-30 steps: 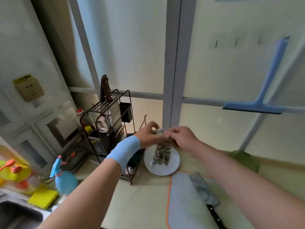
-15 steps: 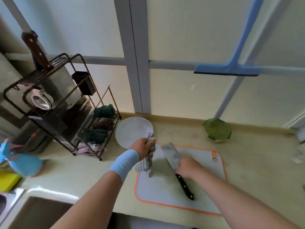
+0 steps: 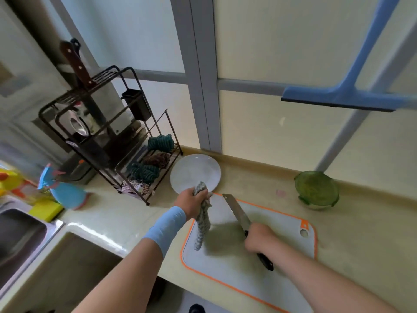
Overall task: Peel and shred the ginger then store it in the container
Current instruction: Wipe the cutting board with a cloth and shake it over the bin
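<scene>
Ginger is not to be seen anywhere in this view: none lies on the board, the plate or the bare bench, so its place cannot be told. At the far left a steel sink basin point(image 3: 20, 233) is cut off by the frame edge. Right of it, a dark wire rack point(image 3: 108, 123) with knives and rolled cloths stands at the back of the beige bench point(image 3: 361, 233). Just beside the rack lies a round white plate point(image 3: 194, 170) with nothing on it. In front of its near rim the left hand point(image 3: 191, 202), banded in pale blue at the wrist, has its fingers closed round the top of a grey-and-white zigzag cloth point(image 3: 203, 224). The cloth hangs over the left part of the grey cutting board with an orange edge point(image 3: 282, 263). A broad steel knife with a black handle point(image 3: 237, 213) is gripped in the right hand point(image 3: 259, 238), fingers wrapped round the handle, the blade pointing away over the board. Further right, a round container with a green clip lid point(image 3: 316, 188) stands by the wall, well apart from the board. The step in hand is judged to be preparation, probably a wipe of blade or board, with peeling not yet begun. Next, the cloth would need to be put down and the ginger fetched to the board. Whether the blade touches the board cannot be told, and the middle of the handle is hidden by the hand.
</scene>
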`<state>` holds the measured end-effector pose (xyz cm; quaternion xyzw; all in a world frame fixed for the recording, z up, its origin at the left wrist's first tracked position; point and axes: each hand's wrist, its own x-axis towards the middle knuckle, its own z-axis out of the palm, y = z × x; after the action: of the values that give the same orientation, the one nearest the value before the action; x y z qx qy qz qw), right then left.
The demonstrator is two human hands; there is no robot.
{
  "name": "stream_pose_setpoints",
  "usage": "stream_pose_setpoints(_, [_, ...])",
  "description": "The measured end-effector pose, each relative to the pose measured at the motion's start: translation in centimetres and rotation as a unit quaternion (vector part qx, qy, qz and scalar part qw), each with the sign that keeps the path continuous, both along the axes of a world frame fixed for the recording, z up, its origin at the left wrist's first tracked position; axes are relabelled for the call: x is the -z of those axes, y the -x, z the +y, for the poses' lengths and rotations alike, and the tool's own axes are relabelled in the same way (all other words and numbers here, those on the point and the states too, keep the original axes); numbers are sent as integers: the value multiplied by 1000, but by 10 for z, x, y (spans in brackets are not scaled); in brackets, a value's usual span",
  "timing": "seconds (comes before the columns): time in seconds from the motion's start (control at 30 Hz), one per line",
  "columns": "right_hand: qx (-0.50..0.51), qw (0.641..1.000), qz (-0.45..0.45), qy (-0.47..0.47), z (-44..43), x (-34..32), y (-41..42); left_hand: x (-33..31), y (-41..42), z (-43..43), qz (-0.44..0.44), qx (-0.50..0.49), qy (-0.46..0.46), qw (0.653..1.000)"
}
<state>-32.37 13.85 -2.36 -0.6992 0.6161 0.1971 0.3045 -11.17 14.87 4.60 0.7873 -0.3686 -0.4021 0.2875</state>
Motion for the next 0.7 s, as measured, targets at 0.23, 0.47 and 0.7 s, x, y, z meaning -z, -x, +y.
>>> stream_pose_setpoints(0.23, [68, 991, -111, -36, -47, -100, -5, -41, -3, -19, -8, -48, 120, 992])
stream_pose_setpoints(0.47, [168, 952, -229, -116, -65, -160, -5, -58, 36, -22, -158, 252, 179, 938])
stream_pose_setpoints(0.7, [172, 946, -257, -94, -72, -190, -5, -27, 41, -30, -264, 382, 300, 833])
